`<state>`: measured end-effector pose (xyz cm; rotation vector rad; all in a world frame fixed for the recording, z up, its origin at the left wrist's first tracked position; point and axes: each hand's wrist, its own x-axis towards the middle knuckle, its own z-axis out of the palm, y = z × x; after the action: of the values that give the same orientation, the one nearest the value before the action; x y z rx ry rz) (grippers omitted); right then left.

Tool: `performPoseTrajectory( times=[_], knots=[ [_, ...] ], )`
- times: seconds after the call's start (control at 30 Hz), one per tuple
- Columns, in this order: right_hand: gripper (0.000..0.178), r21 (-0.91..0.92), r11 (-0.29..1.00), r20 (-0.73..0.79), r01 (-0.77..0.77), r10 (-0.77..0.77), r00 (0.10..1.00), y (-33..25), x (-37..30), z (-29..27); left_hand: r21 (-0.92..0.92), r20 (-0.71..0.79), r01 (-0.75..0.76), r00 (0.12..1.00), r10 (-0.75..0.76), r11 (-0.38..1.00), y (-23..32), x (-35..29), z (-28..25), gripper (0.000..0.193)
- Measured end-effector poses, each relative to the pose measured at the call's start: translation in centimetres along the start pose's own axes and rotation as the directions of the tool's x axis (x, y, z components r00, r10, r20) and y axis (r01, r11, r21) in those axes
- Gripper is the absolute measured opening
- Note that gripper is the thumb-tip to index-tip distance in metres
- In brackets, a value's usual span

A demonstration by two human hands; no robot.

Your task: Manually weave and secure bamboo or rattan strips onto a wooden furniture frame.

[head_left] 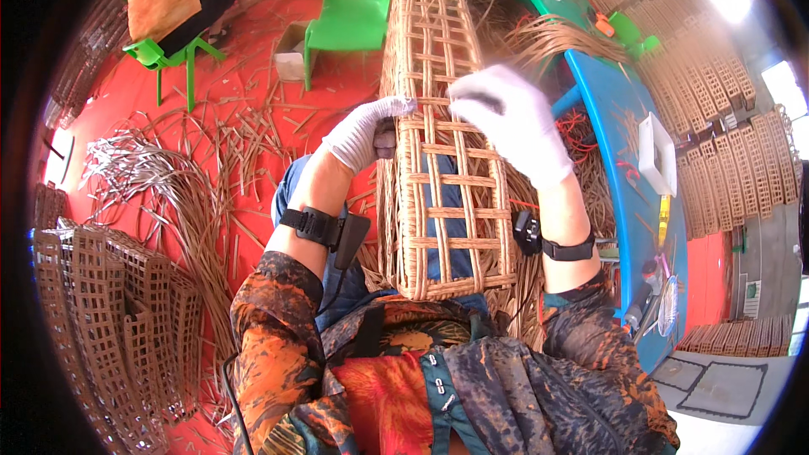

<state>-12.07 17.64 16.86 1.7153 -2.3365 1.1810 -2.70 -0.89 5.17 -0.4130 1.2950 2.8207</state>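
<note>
Patterned clothing (522, 388) in orange and dark tones fills the near edge, and beyond it a long woven basket (431, 150) lies over the person's blue trousers (291, 190), stretching away from the body. Work in hand looks like weaving or tidying strands along the frame, judging by both gloved hands meeting at its middle. Left hand (366, 131) curls against the basket's left edge, apparently gripping it; right hand (514, 122) is blurred over the top with fingers bent, and whether it pinches a strand I cannot tell. Next, the move seems to call for the left hand to steady the edge while the right guides or tightens a strand through the grid. As for looks, the basket is tan-brown, box-like and narrow, its bands crossing in an open lattice with wide gaps near the person and a denser left wall.
</note>
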Motion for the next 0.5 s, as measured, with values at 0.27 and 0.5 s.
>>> performPoseTrajectory(
  times=[0.27, 0.5],
  knots=[
    [0.025, -0.229, 0.971, 0.222, 0.073, -0.021, 0.975, 1.0, 1.5, 3.2, 0.005, -0.045, 0.001, 0.999, -0.001, 1.0, 0.1, -0.1, 0.1, 0.022],
    [0.022, -0.107, 0.987, 0.315, -0.119, 0.147, 0.938, 1.5, 2.4, 3.7, -0.027, -0.041, -0.014, 0.999, 0.013, 1.0, -0.2, -0.1, -0.3, 0.021]
  ],
)
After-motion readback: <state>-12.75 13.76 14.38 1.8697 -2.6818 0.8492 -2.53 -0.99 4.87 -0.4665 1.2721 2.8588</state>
